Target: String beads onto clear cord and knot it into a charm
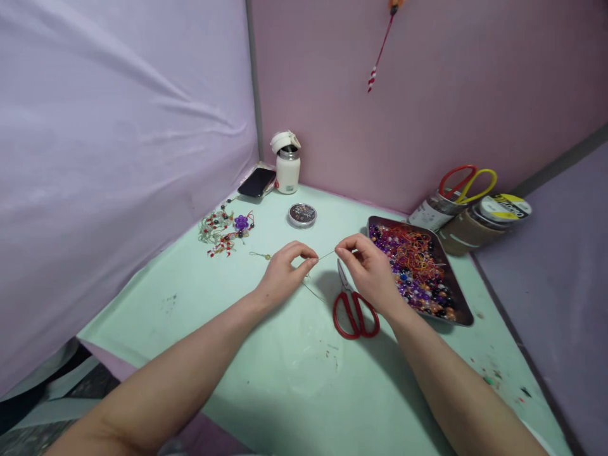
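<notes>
A thin cord point(327, 256) runs taut between my two hands above the table. My left hand point(288, 269) pinches one end between thumb and fingertips. The other end is pinched by my right hand point(368, 269). Left of my left hand, a small loop with a yellowish bead point(268, 257) lies on the table; whether it joins the cord is hidden by the hand. A loose thread end point(313, 292) trails below my left hand. Red-handled scissors point(354, 310) lie just under and beside my right hand, blades pointing away from me.
A tray point(458, 294) of mixed beads and tangled red-orange cords sits at right. Behind it stand two jars, one holding scissors point(468, 183), the other topped with a spool point(504, 208). Beaded strings point(223, 231), a phone point(258, 182), a white flask point(287, 171) and a round tin point(303, 214) lie farther back.
</notes>
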`<state>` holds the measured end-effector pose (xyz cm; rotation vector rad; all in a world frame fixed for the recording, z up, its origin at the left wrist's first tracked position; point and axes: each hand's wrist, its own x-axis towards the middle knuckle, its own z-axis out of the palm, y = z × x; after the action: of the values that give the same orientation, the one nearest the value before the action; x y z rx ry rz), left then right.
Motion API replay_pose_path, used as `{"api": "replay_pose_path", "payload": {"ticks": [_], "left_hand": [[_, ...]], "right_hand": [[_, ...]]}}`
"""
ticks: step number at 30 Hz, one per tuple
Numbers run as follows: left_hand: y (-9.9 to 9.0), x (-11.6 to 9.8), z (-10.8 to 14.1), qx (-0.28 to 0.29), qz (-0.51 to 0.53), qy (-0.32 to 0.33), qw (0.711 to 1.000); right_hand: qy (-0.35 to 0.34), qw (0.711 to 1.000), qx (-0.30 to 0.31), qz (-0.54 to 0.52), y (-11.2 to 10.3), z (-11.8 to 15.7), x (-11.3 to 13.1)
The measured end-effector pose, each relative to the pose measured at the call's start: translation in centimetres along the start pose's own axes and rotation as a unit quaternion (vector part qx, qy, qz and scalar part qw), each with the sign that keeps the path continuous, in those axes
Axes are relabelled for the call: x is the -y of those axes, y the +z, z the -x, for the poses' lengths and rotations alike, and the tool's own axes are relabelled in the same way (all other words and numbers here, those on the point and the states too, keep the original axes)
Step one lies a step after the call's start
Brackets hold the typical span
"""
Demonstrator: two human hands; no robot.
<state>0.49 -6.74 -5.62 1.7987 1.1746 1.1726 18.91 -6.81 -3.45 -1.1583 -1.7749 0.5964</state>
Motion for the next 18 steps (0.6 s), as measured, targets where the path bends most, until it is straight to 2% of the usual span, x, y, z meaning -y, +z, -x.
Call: {"api": "replay_pose_path", "payload": {"ticks": [3,8,11,14,18], "left_hand": [[-0.7,0.5,-0.4,0.007,-0.065,0.04,0.997],[-0.7,1.6,-0.4,0.066,-0.207,-0.01,0.976],[-0.6,1.9,-0.2,0.07,-0.255,-0.015,0.964],[-0.6,1.9,-0.2,0.039,-0.203,0.002,0.978],[-0.4,1.0,0.0,-0.002,-0.05,0.008,0.999]], "right_hand": [[-0.005,0.999,-0.047,0.007,-1.0,-0.2,0.5],[0.007,0.996,-0.081,0.025,-1.9,-0.5,0.6],[0.013,0.997,-0.074,0.019,-2.0,-0.6,0.6],[0.007,0.998,-0.058,0.024,-2.0,-0.5,0.7],[0.01,0.999,-0.027,0.022,-2.0,-0.3,1.4]]}}
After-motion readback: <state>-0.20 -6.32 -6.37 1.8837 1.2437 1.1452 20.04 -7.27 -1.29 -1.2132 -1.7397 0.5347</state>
